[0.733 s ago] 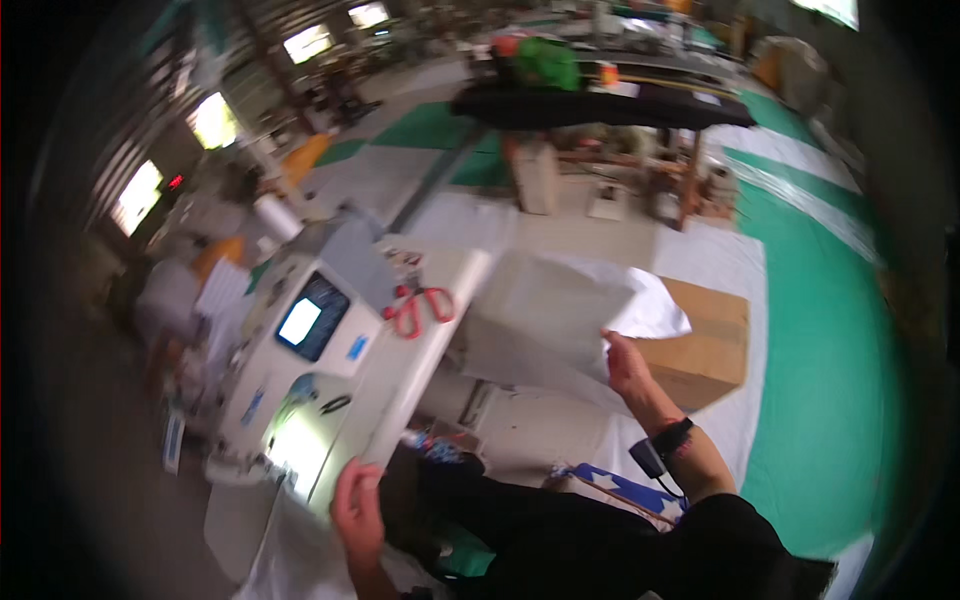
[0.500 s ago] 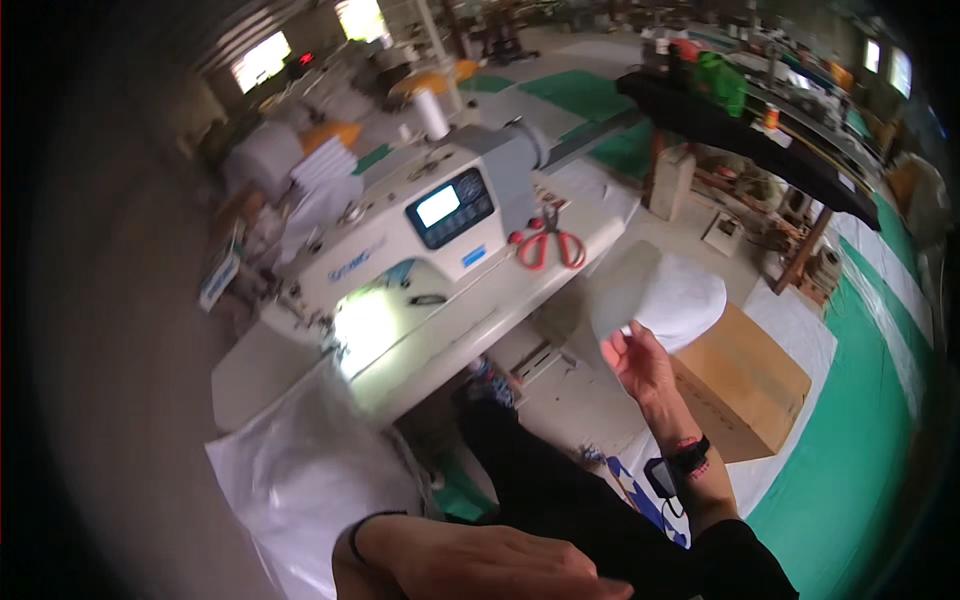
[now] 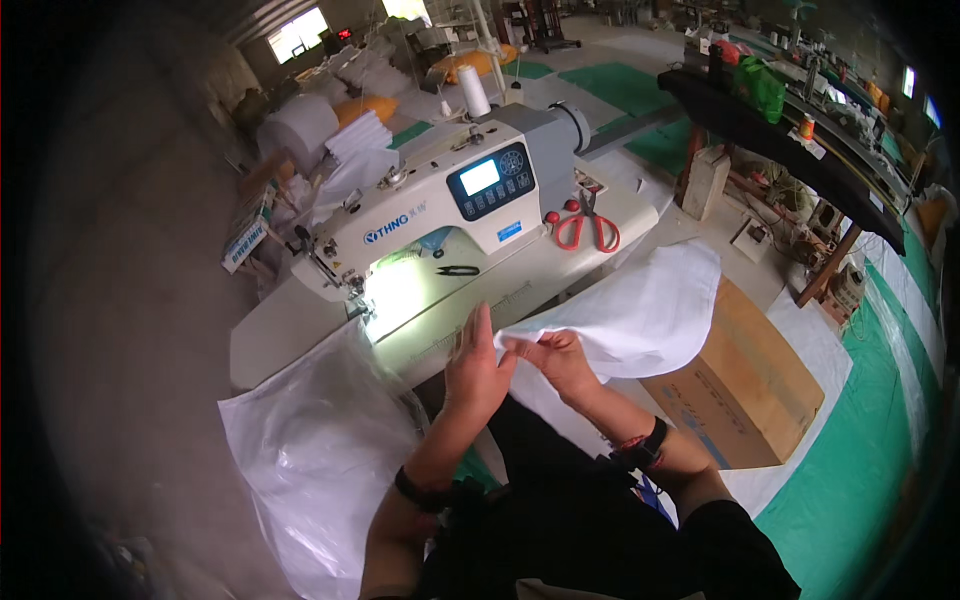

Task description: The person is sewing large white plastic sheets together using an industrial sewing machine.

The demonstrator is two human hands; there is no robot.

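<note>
My right hand (image 3: 562, 366) pinches the edge of a white fabric piece (image 3: 640, 312), which spreads out to the right over a cardboard box. My left hand (image 3: 478, 375) is beside it, fingers stretched upward and palm turned toward the fabric's edge; I cannot tell whether it touches. Both hands are just in front of a white sewing machine (image 3: 440, 205) with a lit needle area. A glossy white sheet (image 3: 310, 450) hangs from the machine bed at the near left. Small dark thread snips (image 3: 458, 271) and red-handled scissors (image 3: 588, 226) lie on the machine table.
The cardboard box (image 3: 750, 385) stands on the floor at right, near green sheeting (image 3: 850, 470). A thread cone (image 3: 474, 92) rises behind the machine. Farther right is a workbench with a black cover (image 3: 780, 150) and a green bag (image 3: 760, 88). Bundled white material sits at the far left.
My left hand has risen from the lower edge to the front of the machine. My right hand has brought the fabric's edge leftward, close to it. The view has shifted slightly.
</note>
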